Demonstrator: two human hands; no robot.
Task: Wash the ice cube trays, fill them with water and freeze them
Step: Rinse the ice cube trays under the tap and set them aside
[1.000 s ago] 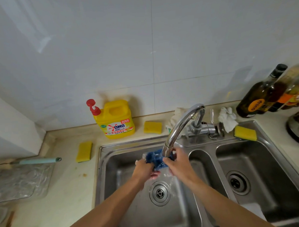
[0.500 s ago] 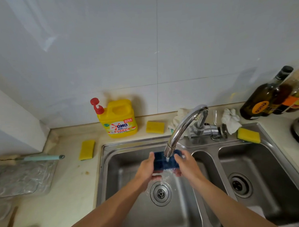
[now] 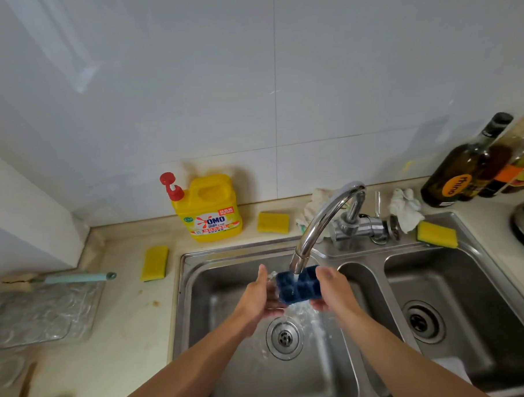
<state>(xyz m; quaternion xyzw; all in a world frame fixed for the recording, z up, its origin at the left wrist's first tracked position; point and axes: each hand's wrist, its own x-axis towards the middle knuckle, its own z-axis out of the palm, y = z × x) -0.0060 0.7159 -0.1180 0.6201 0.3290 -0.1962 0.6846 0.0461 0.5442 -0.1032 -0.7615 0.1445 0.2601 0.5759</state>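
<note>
Both bare forearms reach in from bottom edge, converging toward centre. Left hand grips left end of ice cube tray, thumb pointing up along its edge. Right hand grips right end, thumb on top. Palms face each other. Fingers mostly hidden, seemingly curled underneath.

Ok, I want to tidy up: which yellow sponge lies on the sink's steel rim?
The rectangular yellow sponge behind the right basin; the other two lie on the beige counter.
</note>
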